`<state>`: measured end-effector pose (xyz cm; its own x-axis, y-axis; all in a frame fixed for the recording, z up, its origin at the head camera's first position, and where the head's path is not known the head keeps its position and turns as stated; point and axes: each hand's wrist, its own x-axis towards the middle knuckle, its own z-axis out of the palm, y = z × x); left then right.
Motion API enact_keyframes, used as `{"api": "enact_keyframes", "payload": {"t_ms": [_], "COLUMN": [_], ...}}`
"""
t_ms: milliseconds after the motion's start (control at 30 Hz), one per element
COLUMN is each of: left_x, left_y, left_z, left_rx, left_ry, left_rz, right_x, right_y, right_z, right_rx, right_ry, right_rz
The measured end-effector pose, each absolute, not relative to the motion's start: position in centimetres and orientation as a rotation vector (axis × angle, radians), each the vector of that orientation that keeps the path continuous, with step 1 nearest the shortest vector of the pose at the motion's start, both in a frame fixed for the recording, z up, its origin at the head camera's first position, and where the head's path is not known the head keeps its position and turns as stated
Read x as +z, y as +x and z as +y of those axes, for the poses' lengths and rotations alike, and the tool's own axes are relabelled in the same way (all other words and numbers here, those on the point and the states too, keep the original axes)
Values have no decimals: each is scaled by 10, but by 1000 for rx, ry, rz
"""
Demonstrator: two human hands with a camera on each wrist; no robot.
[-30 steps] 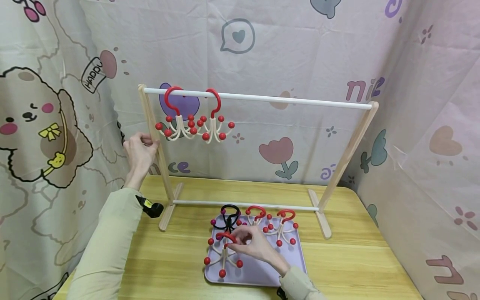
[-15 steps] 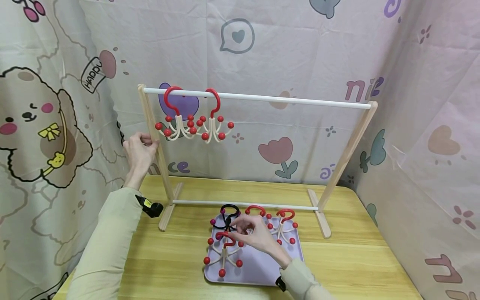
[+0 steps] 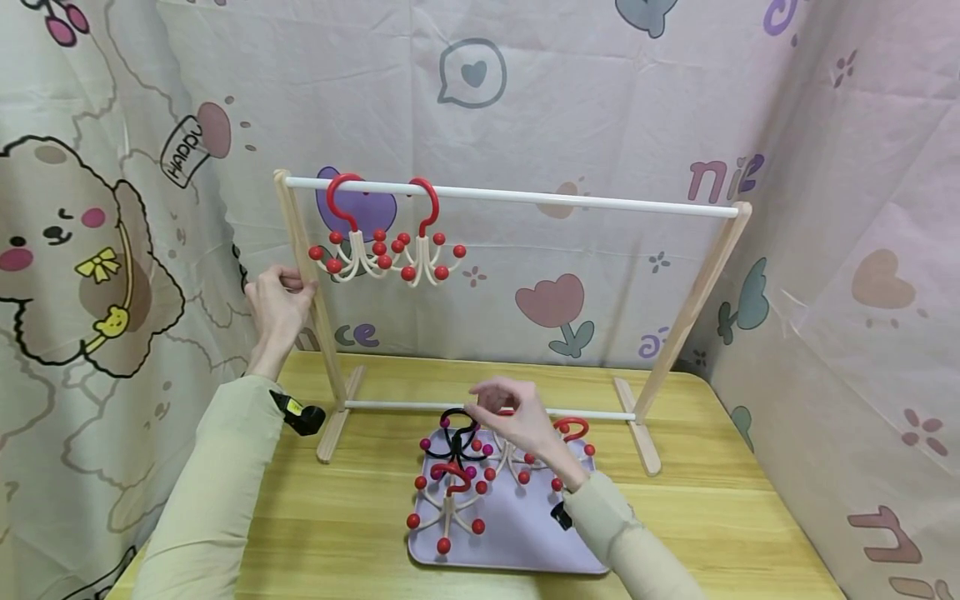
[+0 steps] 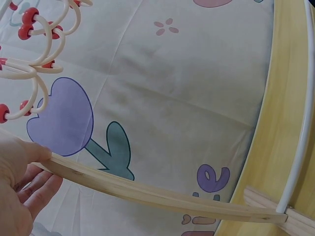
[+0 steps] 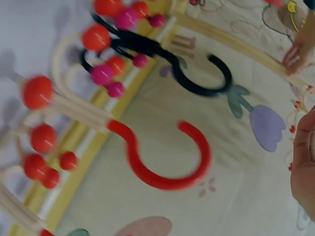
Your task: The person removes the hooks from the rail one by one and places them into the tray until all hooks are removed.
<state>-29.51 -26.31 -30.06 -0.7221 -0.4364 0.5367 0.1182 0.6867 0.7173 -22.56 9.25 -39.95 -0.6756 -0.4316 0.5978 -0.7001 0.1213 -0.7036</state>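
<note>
My left hand (image 3: pixel 279 308) grips the left wooden post (image 4: pixel 147 194) of a rack between thumb and fingers. Over the lilac tray (image 3: pixel 525 533) hovers my right hand (image 3: pixel 517 417), its fingers loosely bent and holding nothing. Below it stands a red-hooked hanger (image 5: pixel 172 186) with cream, ball-tipped arms, partly covered by the hand in the head view. A black hanger (image 3: pixel 456 450) with pink and red balls is at its left. Two more red-hooked hangers stand on the tray, one at front left (image 3: pixel 448 508) and one at back right (image 3: pixel 573 429).
Two red-hooked hangers, one outermost (image 3: pixel 345 212) and one beside it (image 3: pixel 426 217), hang from the left end of the white top rod (image 3: pixel 570 200). A lower rod (image 3: pixel 405 406) runs just behind the tray. The rack's right post (image 3: pixel 693 308) stands on the wooden table (image 3: pixel 712 533).
My right hand has left the front-left hanger and moved up and back over the rear of the tray. That hanger stays in place. My left hand keeps its grip on the post.
</note>
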Motion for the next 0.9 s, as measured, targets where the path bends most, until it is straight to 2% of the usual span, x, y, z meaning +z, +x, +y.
{"api": "enact_keyframes", "payload": {"t_ms": [900], "left_x": [-301], "left_y": [-295], "left_z": [-264], "left_rx": [-1005], "left_ry": [230], "left_rz": [-2177], "right_x": [-273], "right_y": [-290], "right_z": [61], "right_rx": [1659], "right_ry": [850], "right_rz": [-1973]}}
